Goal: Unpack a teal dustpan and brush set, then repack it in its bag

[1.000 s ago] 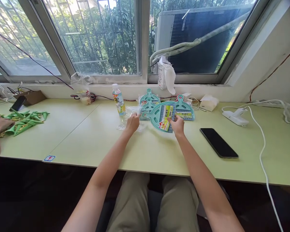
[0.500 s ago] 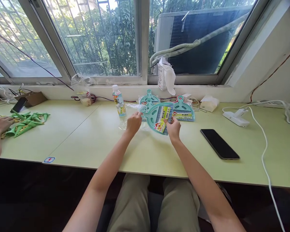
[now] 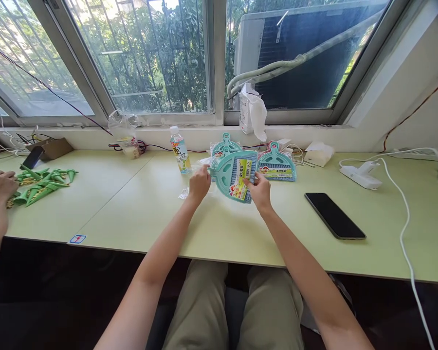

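Observation:
A teal mini dustpan and brush set (image 3: pixel 224 177) with a yellow printed label is held tilted above the table in front of me. My left hand (image 3: pixel 200 185) is closed around its handle end at the left, where some clear plastic also shows. The fingers of my right hand (image 3: pixel 260 194) pinch the bristle side at the right, thumb on the label. Behind it lie two similar sets: one teal set (image 3: pixel 226 145) partly covered by the held one, and another (image 3: pixel 276 163) to the right with its label showing.
A drink bottle (image 3: pixel 180 150) stands left of the sets. On the right are a black phone (image 3: pixel 335 215) and a white power strip (image 3: pixel 361 176) with its cable. At far left, another person's hand (image 3: pixel 0 189) rests by green cone-shaped pieces (image 3: pixel 45 184). A tissue pack (image 3: pixel 251 112) stands by the window.
The held dustpan set has shifted slightly left along with both hands. My left hand now covers more of its handle. The view has moved a little.

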Demonstrator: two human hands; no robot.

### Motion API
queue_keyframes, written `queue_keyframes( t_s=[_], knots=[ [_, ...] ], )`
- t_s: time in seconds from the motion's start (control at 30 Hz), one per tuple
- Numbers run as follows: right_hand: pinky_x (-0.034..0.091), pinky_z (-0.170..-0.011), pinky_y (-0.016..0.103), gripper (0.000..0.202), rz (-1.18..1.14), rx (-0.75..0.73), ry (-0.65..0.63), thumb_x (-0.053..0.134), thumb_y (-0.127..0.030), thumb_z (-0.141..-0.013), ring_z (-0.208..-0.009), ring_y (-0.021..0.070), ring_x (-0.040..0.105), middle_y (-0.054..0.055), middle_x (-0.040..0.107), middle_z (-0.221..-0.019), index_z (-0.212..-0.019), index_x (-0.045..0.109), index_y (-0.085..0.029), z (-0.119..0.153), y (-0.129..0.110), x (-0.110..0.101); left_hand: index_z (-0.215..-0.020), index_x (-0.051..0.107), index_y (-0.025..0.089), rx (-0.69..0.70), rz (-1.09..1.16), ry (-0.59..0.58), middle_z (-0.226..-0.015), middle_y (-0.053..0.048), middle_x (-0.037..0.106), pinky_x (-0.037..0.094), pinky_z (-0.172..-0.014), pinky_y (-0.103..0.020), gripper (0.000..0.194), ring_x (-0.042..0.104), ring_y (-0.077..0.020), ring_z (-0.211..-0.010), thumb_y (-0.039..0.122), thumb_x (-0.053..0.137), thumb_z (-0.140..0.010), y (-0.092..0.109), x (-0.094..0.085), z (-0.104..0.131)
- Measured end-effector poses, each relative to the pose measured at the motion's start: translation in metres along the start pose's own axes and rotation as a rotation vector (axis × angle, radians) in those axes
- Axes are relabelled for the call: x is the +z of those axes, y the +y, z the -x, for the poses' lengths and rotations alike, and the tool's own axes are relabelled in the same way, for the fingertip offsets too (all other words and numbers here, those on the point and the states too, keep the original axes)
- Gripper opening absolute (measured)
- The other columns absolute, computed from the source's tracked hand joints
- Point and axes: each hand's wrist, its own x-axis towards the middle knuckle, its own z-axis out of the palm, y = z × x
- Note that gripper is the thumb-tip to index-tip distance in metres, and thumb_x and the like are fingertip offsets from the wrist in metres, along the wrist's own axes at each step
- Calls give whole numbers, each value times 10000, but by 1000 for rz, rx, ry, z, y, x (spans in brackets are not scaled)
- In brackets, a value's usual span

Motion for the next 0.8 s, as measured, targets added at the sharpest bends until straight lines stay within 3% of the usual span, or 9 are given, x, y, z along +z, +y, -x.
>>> queue_keyframes(
  t_s=[0.1,0.23,0.4,0.47,0.53,0.6,0.67,0.8],
  knots=[
    [550,-680,374,527,-112,102,-57,751,-517,-608,-737,251,692,80,740,-843,-999,656,-177,-2,9,5,-1249,482,203,23,65,41,-896,-56,675,400,-623,-269,347,635,-194,-760,179,343,-932,2,-2,2],
    [567,-699,390,578,-196,176,-66,778,-514,-562,-765,259,705,81,744,-864,-1011,653,-172,-1,19,12,-1214,506,211,211,127,-4,-869,-40,672,415,-647,-263,315,637,-180,-775,209,355,-938,12,0,8],
    [580,-708,382,573,-338,232,5,810,-491,-528,-770,250,707,73,747,-849,-978,657,-171,3,20,16,-1245,499,202,344,187,27,-942,-63,671,443,-817,-311,333,613,-202,-939,313,365,-961,25,-9,15],
    [584,-712,383,551,-420,246,49,815,-478,-535,-763,240,704,61,745,-831,-968,653,-177,2,19,15,-1258,494,202,270,188,143,-1095,-97,649,379,-981,-377,353,556,-225,-1101,344,361,-964,25,-19,14],
    [586,-712,387,530,-480,251,81,815,-464,-549,-765,233,701,53,741,-820,-967,647,-185,1,18,13,-1279,481,203,89,209,292,-1262,-121,575,260,-1099,-434,373,457,-243,-1255,368,373,-961,18,-29,8],
    [588,-710,387,527,-508,254,85,818,-460,-550,-770,230,699,53,738,-825,-967,643,-190,-1,17,10,-1297,463,207,-114,303,382,-1346,-131,513,233,-1121,-459,417,394,-257,-1325,422,422,-943,4,-36,-2],
    [588,-703,384,533,-510,252,68,822,-471,-537,-761,228,697,54,738,-826,-953,641,-190,-3,15,8,-1292,464,205,-214,513,311,-1315,-141,537,332,-1066,-448,461,458,-264,-1279,473,467,-917,-13,-38,-14],
    [584,-685,387,549,-473,226,-8,835,-485,-497,-723,229,694,41,737,-782,-917,642,-188,-1,9,8,-1326,419,179,-193,962,-137,-1070,-114,649,529,-766,-341,584,670,-193,-863,521,531,-866,-33,-27,-26]
  ],
)
